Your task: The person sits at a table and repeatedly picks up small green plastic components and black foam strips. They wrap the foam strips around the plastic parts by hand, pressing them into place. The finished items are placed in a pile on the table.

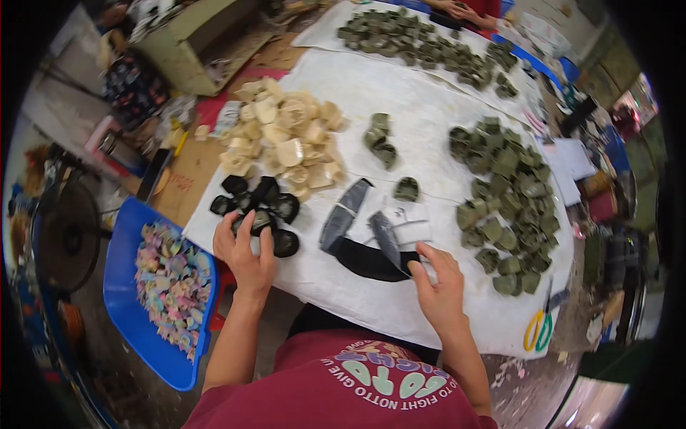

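Observation:
At the table's near left edge my left hand point(246, 252) rests with its fingers spread among several small black cup-shaped pieces point(286, 243), the fingertips touching them. With thumb and forefinger, my right hand point(439, 284) pinches the right end of a black curved strip point(371, 262) that lies on the white cloth. Close above the strip are a grey curved piece point(341, 218) with a light band across it and a second grey piece point(385, 236). Flat white pieces point(411, 223) lie just beyond my right hand, with one olive-green curled piece point(406, 189) behind them.
A heap of cream-coloured pieces point(289, 152) lies at the back left; a large heap of olive-green pieces point(509, 182) covers the right. Scissors point(543, 322) lie at the right edge. A blue basin point(121, 286) of coloured scraps stands lower left. Another person's hands point(457, 10) show at the far end.

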A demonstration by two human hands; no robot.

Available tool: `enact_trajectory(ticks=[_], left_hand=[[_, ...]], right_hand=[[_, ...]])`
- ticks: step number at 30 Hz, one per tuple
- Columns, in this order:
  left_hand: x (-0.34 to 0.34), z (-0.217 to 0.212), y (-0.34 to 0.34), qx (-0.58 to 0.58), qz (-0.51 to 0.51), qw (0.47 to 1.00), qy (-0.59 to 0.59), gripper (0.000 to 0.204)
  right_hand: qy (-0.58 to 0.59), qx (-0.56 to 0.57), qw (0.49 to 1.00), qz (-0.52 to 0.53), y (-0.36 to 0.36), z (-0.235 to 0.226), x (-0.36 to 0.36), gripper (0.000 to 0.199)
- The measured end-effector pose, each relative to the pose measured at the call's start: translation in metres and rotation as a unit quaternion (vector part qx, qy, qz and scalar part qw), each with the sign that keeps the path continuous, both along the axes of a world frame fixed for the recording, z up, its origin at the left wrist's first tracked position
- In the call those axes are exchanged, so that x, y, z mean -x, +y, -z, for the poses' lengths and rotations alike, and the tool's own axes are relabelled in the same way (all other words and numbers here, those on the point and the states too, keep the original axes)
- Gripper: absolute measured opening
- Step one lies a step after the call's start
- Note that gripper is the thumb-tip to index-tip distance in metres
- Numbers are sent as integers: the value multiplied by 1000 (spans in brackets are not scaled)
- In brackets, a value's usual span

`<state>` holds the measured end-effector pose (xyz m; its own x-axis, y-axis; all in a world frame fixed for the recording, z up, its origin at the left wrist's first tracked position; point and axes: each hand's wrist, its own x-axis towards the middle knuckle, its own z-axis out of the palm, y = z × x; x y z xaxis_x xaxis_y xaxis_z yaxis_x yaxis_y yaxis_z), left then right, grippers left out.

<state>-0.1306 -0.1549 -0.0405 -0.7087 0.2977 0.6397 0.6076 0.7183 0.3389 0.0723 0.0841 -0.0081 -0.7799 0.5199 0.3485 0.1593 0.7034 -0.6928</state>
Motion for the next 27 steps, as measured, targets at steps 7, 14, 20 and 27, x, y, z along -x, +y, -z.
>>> enact_trajectory(ticks=[7,14,20,27], left_hand=[[47,-15,4,85,-69,991,-82,40],[71,-9,12,76,-42,992,-86,38],[94,-27,-49,-33,-116,993,-11,40],[92,30,-96,101,-167,975,-104,37]], right_hand=[[-8,11,1000,-10,-2,-3,6,29],[-19,31,999,5,1,-2,2,30],[-21,83,995,47,8,2,-11,31],[-28,109,992,50,6,4,-15,30]])
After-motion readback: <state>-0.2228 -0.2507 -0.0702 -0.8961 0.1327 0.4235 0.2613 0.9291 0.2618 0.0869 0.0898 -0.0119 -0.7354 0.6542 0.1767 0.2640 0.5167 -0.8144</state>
